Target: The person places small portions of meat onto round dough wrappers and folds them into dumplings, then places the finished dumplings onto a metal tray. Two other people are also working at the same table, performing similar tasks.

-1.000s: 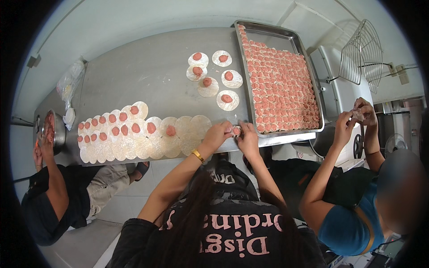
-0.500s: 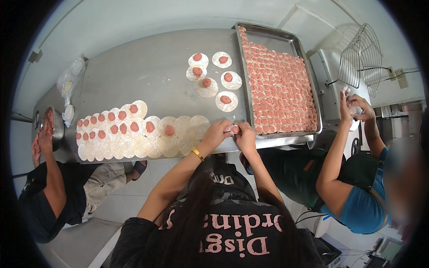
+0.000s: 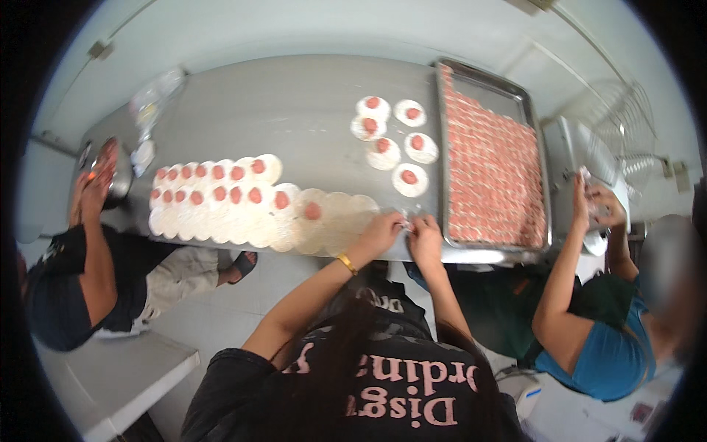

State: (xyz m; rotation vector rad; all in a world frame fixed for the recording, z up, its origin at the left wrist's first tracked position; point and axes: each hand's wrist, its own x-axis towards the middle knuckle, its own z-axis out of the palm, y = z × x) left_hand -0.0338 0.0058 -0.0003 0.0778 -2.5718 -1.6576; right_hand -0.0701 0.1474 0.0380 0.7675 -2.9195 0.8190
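A: What is the left hand [image 3: 384, 230] doing?
B: It's bent over with the thumb and fingertips closed, pinching one side of a small dumpling [image 3: 404, 223]. A gold bracelet [image 3: 347, 264] circles that wrist.
A: And the right hand [image 3: 426, 237]?
B: Much the same: fingers curled in, tips nipped together on the other side of it. Both hands grip the one piece between them, though the fingers hide most of it and the rest is blurred.
A: Where is it, exactly?
B: Over the near edge of the tabletop [image 3: 272, 103], just beyond the right end of the overlapping round wrappers [image 3: 335, 221] and left of the metal tray's [image 3: 486, 87] near corner. The tray carries close-packed rows of meat-topped dumplings [image 3: 493, 169].
A: Anything in front of the hands?
B: Six loose wrappers with meat [image 3: 409, 189], the closest lying just past the fingertips.
A: And the other people?
B: At the left, a co-worker's hand [image 3: 94, 197] is at the metal bowl [image 3: 120, 183] of ground meat. At the right, another co-worker's hands [image 3: 607, 208] are raised with fingers partly spread; I can't tell what they hold.
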